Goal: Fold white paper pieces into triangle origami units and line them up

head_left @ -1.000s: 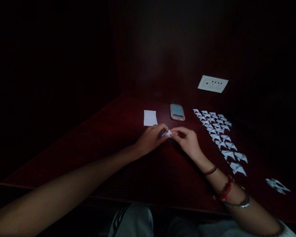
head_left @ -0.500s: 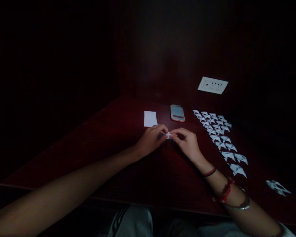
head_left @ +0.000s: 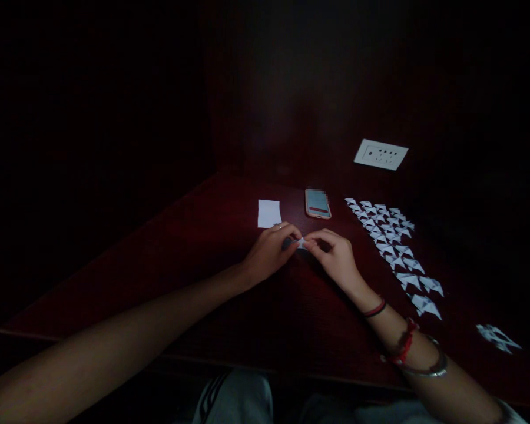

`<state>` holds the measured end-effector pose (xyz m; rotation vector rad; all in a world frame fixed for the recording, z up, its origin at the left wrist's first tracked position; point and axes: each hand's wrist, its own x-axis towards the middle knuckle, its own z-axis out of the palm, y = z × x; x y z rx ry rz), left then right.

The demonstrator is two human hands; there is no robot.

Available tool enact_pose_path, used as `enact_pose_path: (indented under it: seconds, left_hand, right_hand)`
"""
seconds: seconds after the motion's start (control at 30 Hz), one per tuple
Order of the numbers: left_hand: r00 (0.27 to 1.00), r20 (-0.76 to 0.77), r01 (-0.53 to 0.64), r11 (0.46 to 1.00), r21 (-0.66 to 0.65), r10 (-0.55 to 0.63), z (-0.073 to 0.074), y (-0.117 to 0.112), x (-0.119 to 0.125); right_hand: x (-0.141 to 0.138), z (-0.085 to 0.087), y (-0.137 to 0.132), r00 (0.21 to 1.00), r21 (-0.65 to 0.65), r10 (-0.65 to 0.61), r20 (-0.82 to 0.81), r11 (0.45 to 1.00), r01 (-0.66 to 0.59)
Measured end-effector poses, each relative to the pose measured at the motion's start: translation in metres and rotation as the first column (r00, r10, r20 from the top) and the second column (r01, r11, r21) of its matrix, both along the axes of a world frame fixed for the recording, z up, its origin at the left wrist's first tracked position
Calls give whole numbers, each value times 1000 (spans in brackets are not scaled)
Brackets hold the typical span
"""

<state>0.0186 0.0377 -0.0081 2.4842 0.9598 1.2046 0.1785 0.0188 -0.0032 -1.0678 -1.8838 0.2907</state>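
Between my two hands is a small folded piece of white paper, partly covered by fingertips. My left hand pinches its left side between thumb and fingers. On the other side, my right hand grips the paper with thumb and forefinger. Just beyond my left fingers lies a flat square sheet of white paper on the table. To the right, several small folded white paper figures stand in slanting rows.
A phone with a lit screen lies on the dark red table past my hands. One more white folded thing is at the far right. A socket plate is on the back wall.
The folded paper between my fingertips shows a slightly different shape, with less of it visible. Both hands have stayed almost in place.
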Motion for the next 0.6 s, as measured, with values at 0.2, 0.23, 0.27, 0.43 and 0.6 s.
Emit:
enact_pose_path:
  seconds: [0.2, 0.23, 0.27, 0.43, 0.6]
  left_hand:
    - [1000, -1, -8, 1000, -1, 8, 0, -1, 1]
    - [1000, -1, -7, 1000, -4, 7, 0, -1, 1]
    - [1000, -1, -6, 1000, -8, 6, 0, -1, 1]
    - [1000, 13, 3, 1000, -23, -3, -1, 0, 1]
    - [1000, 14, 1, 1000, -21, -1, -1, -1, 1]
  right_hand:
    - [-1, 0, 0, 1000, 0, -2, -8, 1000, 2]
    - [-1, -1, 0, 1000, 0, -1, -7, 1000, 1]
    - [-1, -1, 0, 1000, -1, -1, -5, 1000, 1]
    - [-2, -1, -1, 1000, 3, -16, 2, 1000, 16]
    - [-2, 0, -2, 1000, 9, -15, 11, 1000, 15]
